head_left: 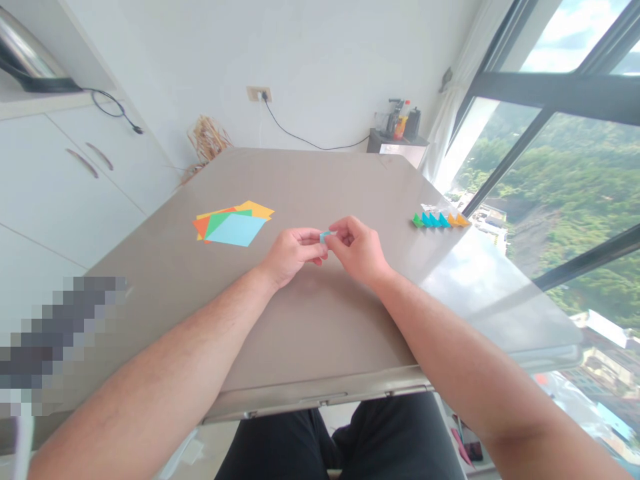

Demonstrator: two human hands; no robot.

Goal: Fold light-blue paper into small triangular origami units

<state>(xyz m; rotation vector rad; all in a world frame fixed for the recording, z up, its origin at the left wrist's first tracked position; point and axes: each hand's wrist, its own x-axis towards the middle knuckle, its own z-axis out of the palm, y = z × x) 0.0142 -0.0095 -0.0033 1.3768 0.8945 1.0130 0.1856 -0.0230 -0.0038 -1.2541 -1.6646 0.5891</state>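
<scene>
Between my two hands, over the middle of the table, is a small folded piece of light blue paper (325,237). The fingers of my left hand (295,253) pinch its left side. My right hand (360,247) grips the other side between thumb and fingertips, hiding part of the folds. To the left lie several loose sheets of coloured paper (235,228), orange, yellow and green, with a light blue one on top. A row of small folded paper pieces (440,221) in green, blue and orange stands on the right side of the table.
The grey-brown table (310,327) runs toward a white wall with a plugged-in socket (259,94). A small cabinet (397,143) with bottles stands beyond its far right corner. Windows line the right. A pixelated dark patch (60,327) covers the left table edge.
</scene>
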